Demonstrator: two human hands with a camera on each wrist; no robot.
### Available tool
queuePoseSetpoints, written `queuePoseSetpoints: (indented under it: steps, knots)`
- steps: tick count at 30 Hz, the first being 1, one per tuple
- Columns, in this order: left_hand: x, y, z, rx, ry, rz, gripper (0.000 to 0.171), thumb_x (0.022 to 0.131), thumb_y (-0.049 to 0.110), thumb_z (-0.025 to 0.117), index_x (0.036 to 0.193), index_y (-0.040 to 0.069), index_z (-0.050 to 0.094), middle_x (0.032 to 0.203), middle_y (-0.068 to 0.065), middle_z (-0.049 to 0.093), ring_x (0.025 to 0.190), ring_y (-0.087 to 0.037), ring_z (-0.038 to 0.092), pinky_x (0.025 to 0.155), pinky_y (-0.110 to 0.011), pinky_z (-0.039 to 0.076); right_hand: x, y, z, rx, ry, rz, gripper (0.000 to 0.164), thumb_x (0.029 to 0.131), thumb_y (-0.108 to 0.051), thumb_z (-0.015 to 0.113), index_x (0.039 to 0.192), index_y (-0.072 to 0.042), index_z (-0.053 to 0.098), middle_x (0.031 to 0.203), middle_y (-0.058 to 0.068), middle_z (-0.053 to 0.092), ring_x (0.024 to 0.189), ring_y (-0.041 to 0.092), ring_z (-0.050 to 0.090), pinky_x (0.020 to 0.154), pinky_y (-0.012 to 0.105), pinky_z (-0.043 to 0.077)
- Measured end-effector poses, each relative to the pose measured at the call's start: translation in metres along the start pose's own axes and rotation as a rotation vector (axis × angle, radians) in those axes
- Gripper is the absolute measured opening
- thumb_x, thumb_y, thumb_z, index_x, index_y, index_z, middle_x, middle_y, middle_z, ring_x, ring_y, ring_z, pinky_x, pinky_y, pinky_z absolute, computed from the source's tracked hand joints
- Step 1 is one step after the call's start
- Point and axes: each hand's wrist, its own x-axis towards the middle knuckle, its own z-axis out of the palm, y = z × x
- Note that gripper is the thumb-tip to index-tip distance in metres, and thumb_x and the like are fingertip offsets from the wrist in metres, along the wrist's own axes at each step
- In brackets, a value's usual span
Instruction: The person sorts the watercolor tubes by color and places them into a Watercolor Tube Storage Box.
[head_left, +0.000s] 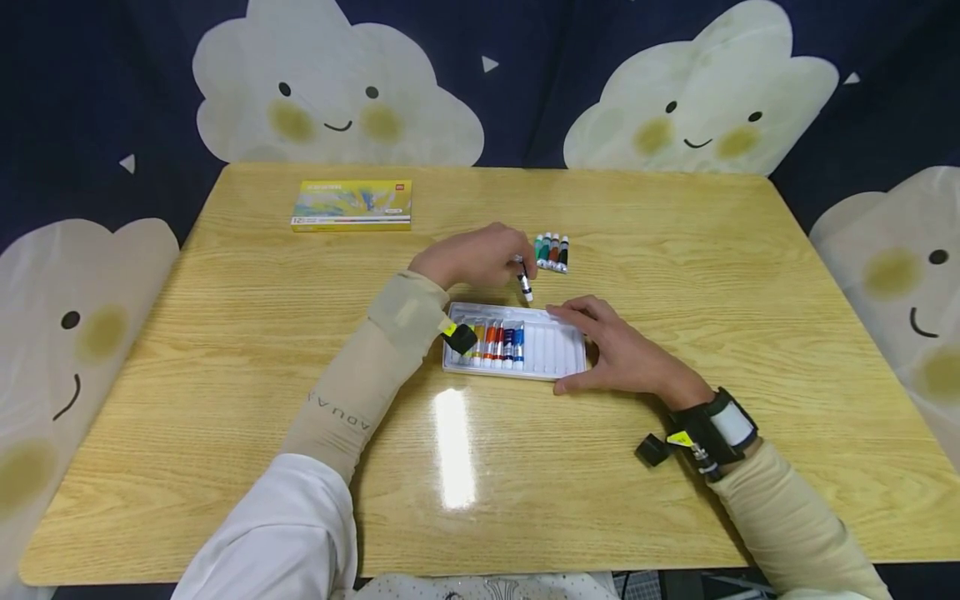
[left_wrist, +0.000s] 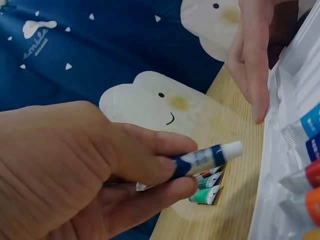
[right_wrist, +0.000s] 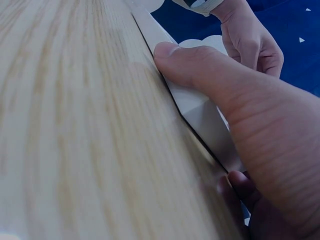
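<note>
My left hand (head_left: 480,257) pinches a small paint tube (left_wrist: 200,159) with a white cap and a dark blue and white body. The capped end points away from the fingers, just above the far edge of a white plastic paint tray (head_left: 555,354). Several coloured paint tubes (head_left: 498,343) lie side by side in the tray's left and middle slots; its right slots show bare. My right hand (head_left: 626,354) grips the tray's right end, thumb (right_wrist: 175,62) along the near side and fingers at the far corner.
Behind the tray lies a row of several paint tubes (head_left: 552,252), green, brown and black. A yellow paint box (head_left: 351,206) lies at the back left of the wooden table (head_left: 675,250). A dark blue cloth (head_left: 525,100) with clouds hangs behind.
</note>
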Motion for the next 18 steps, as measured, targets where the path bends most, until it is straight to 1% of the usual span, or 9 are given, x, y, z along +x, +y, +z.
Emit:
queuePoseSetpoints:
  steps: [4,7,10,15,18]
  knots:
    - [-0.001,0.001,0.0,-0.001,-0.016,0.02,0.023,0.097,0.015,0.053,0.109,0.016,0.073,0.112,0.004,0.068,0.104,-0.012,0.06,0.099,-0.031,0.049,0.0,0.001,0.0,0.0,0.003,-0.015,0.104,0.064,-0.067,0.079,0.151,-0.028,0.035,0.145,0.001,0.035,0.128,0.018,0.038,0.103,0.043,0.041]
    - [-0.002,0.003,-0.001,-0.014,-0.025,0.029,0.02,0.095,0.014,0.057,0.108,0.016,0.073,0.11,0.005,0.068,0.103,-0.01,0.061,0.098,-0.031,0.049,0.001,0.001,0.0,0.003,0.002,-0.02,0.104,0.064,-0.067,0.079,0.151,-0.027,0.035,0.145,0.0,0.035,0.127,0.017,0.038,0.103,0.043,0.041]
    - [-0.003,0.005,-0.001,-0.028,-0.047,0.049,0.02,0.096,0.013,0.058,0.108,0.015,0.073,0.109,0.005,0.069,0.104,-0.011,0.061,0.099,-0.031,0.049,0.0,0.001,0.0,0.001,0.002,-0.019,0.104,0.064,-0.067,0.078,0.15,-0.028,0.036,0.145,0.0,0.035,0.127,0.017,0.038,0.102,0.043,0.041]
    - [-0.003,0.01,0.001,-0.047,-0.103,0.081,0.02,0.096,0.01,0.057,0.106,0.014,0.074,0.107,0.006,0.069,0.104,-0.011,0.061,0.098,-0.03,0.049,0.0,0.001,0.0,-0.01,0.004,-0.035,0.104,0.065,-0.066,0.079,0.151,-0.027,0.035,0.145,0.003,0.035,0.127,0.019,0.038,0.102,0.044,0.042]
    - [-0.002,0.014,0.003,-0.062,-0.153,0.082,0.018,0.096,0.012,0.059,0.105,0.016,0.074,0.107,0.007,0.07,0.104,-0.01,0.061,0.098,-0.029,0.049,0.0,0.001,0.0,-0.022,0.004,-0.049,0.104,0.066,-0.065,0.079,0.151,-0.024,0.035,0.146,0.005,0.035,0.127,0.021,0.038,0.101,0.045,0.042]
